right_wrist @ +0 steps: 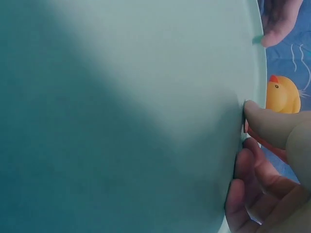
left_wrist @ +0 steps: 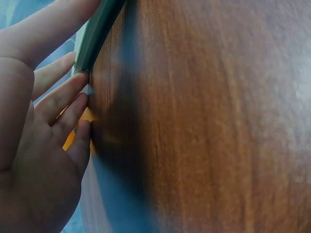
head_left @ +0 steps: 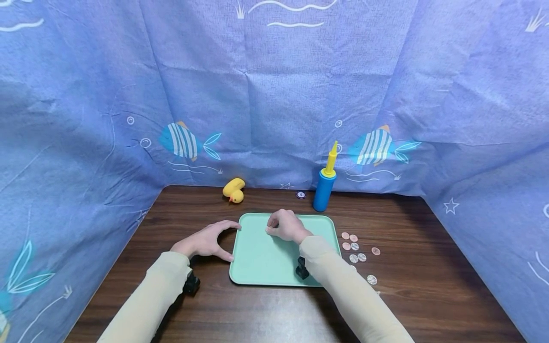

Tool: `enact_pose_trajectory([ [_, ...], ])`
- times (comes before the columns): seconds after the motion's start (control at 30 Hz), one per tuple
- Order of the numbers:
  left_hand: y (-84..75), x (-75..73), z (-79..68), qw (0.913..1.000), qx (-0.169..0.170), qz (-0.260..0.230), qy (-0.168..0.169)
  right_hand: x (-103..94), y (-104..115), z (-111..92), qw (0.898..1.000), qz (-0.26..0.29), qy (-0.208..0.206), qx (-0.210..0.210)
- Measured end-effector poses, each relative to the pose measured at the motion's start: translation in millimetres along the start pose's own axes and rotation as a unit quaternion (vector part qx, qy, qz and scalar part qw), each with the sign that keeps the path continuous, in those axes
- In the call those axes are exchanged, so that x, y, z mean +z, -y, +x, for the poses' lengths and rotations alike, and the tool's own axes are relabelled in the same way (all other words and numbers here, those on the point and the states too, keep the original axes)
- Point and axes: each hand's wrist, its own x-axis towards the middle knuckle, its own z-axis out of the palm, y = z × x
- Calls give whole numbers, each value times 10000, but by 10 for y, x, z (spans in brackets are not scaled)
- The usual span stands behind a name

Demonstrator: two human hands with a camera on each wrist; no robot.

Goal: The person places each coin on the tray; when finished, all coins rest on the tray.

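Note:
A pale green tray (head_left: 257, 267) lies on the wooden table. My left hand (head_left: 208, 240) is at its left edge, thumb and fingers spread apart, with the fingertips touching the rim; the left wrist view shows the tray's side (left_wrist: 92, 43) by the fingers. Over the tray's upper middle, my right hand (head_left: 285, 225) pinches a small coin (right_wrist: 245, 125), seen edge-on and reddish between thumb and index finger in the right wrist view. Its other fingers are curled close to the tray surface. Most of the coin is hidden by the fingertips.
Several copper and silver coins (head_left: 353, 257) lie right of the tray, some partly behind the right sleeve. Behind the tray are a yellow rubber duck (head_left: 234, 189), a round chip (head_left: 300, 195) and a blue pump (head_left: 323, 190) with a yellow nozzle. A blue fish-print cloth (head_left: 274, 119) surrounds the table.

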Motion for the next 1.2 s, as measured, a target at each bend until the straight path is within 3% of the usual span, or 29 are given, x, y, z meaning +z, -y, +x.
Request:
enact_pose_trajectory([
  [0.27,-5,8,-5,10000,-22,-8,29,-43,-94,-43,9998,81,53,150],
  [0.7,-3,18,-18,10000,-18,59,-7,-476,-454,-455,9986,237,111,-466],
  [1.2,-48,-11,-2,9999,38,148,22,-1004,-985,-889,9999,53,-34,-97],
])
